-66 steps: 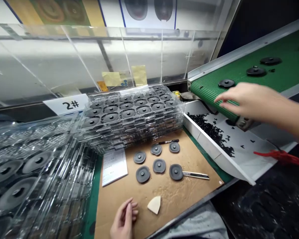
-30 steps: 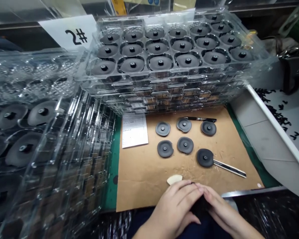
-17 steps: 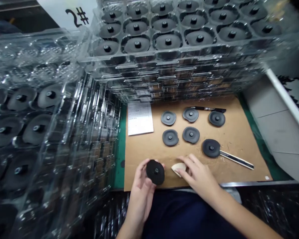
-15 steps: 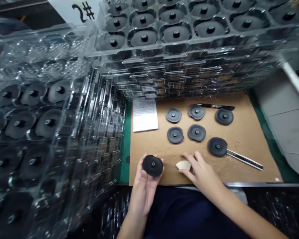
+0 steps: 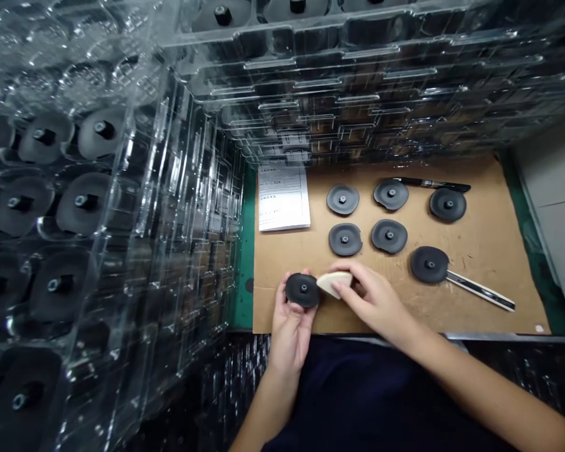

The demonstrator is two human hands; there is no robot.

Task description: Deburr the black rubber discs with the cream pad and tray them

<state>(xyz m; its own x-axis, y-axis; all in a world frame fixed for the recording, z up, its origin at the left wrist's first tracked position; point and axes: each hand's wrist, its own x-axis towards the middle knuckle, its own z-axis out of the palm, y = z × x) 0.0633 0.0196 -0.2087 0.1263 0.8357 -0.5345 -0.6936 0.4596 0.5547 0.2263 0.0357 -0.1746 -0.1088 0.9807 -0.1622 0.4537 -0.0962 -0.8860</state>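
Nearest, at the near edge of the flat brown cardboard sheet [image 5: 480,251] that covers the tabletop, the left hand [image 5: 292,323] is closed around a black round rubber disc [image 5: 302,290], fingers curled at its rim and its small centre hub facing up. The disc is raised just over the sheet's near left corner. The right hand [image 5: 375,302] pinches a cream wedge-shaped pad [image 5: 330,282] between thumb and fingertips, and the pad's narrow end touches the right edge of the held disc. Further in, toward the middle of the cardboard sheet, six loose dark grey round discs [image 5: 388,236] lie flat in two rough rows, each apart from the next. The one nearest the sheet's right side covers the tip of a slim knife with a pale handle [image 5: 481,291], which points off toward the sheet's near right corner. On the sheet's far left corner lies a white printed paper slip [image 5: 283,198], and along its far edge a black pen [image 5: 434,184] lies just behind the discs. A strip of green mat [image 5: 245,251] shows beside the sheet's left edge. Beyond the sheet's far edge rises a tall stack of clear plastic blister trays [image 5: 358,94], and left of the sheet stands a second stack of clear trays [image 5: 75,207] with dark discs seated in its pockets.
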